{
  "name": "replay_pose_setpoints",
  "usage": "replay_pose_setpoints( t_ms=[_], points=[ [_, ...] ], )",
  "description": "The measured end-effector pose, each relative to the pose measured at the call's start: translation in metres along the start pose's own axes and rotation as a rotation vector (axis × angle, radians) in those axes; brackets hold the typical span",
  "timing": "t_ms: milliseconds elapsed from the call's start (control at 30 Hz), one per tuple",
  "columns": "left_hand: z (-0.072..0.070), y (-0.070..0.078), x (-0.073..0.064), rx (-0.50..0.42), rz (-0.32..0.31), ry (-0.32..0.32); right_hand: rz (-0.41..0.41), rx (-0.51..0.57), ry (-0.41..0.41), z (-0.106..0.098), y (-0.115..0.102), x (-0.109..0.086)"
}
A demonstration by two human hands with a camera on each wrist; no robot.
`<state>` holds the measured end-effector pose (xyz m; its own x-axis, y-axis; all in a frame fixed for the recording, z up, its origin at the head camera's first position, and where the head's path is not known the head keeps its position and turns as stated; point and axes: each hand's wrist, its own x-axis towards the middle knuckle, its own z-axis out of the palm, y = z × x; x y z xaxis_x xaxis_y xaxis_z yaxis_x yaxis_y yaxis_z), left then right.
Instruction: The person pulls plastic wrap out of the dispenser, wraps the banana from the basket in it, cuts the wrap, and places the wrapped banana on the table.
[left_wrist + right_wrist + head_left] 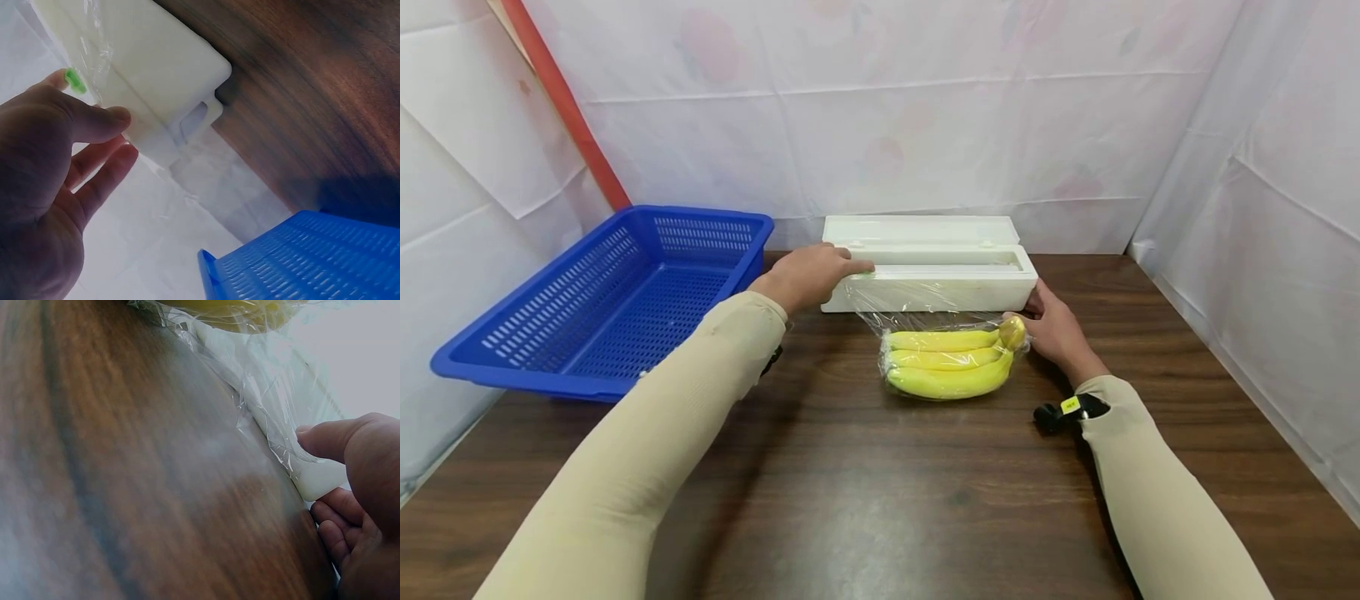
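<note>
A white cling film dispenser box [928,295] lies lengthwise near the back wall, its lid [917,227] raised behind it. My left hand [812,273] grips the box's left end; a small green piece [75,81] shows at a fingertip in the left wrist view. At the opposite end, my right hand [1056,333] holds the lower corner, thumb in front over the film and fingers curled round the end. In front lies a bunch of yellow bananas [951,362] wrapped in clear film, its stem to the right. Clear cling film [876,315] stretches from the box to the bananas.
On the left stands a blue perforated plastic basket [597,385], close to my left forearm. Pale patterned sheeting [880,125] hangs behind and at both sides of the brown wooden table [865,500]. A red strip [568,104] slants down behind the basket.
</note>
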<state>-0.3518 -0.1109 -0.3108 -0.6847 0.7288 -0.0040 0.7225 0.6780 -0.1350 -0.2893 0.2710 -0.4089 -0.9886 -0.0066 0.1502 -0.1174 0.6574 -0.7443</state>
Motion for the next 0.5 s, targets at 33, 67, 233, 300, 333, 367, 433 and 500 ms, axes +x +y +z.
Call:
replay_pose_setpoints(
  t_ms=[33, 67, 233, 300, 333, 367, 433, 500],
  points=[
    [0.0003, -0.0008, -0.0004, -0.009, -0.001, 0.011, -0.004, -0.001, 0.002, -0.0003, -0.0001, -0.0001],
    [0.0008, -0.0016, -0.0008, -0.016, -0.001, 0.023, -0.006, -0.003, 0.002, -0.0006, 0.0000, 0.0000],
    [0.0049, -0.0050, -0.0025, -0.071, 0.003, 0.072, -0.002, -0.021, 0.005, -0.0011, 0.0009, -0.0013],
    [0.0059, -0.0062, -0.0027, -0.088, 0.003, 0.086, -0.002, -0.024, 0.006, -0.0010, 0.0009, -0.0015],
    [0.0062, -0.0067, -0.0028, -0.095, 0.002, 0.092, -0.004, -0.023, 0.004, -0.0009, 0.0006, -0.0016],
    [0.0064, -0.0071, -0.0029, -0.102, 0.002, 0.096, -0.005, -0.025, 0.004, -0.0008, 0.0004, -0.0017],
    [0.0067, -0.0079, -0.0034, -0.109, 0.003, 0.106, -0.005, -0.026, 0.005, -0.0004, 0.0000, -0.0017],
    [0.0075, -0.0088, -0.0040, -0.116, 0.004, 0.116, -0.003, -0.024, 0.007, 0.0000, -0.0002, -0.0016]
  ],
)
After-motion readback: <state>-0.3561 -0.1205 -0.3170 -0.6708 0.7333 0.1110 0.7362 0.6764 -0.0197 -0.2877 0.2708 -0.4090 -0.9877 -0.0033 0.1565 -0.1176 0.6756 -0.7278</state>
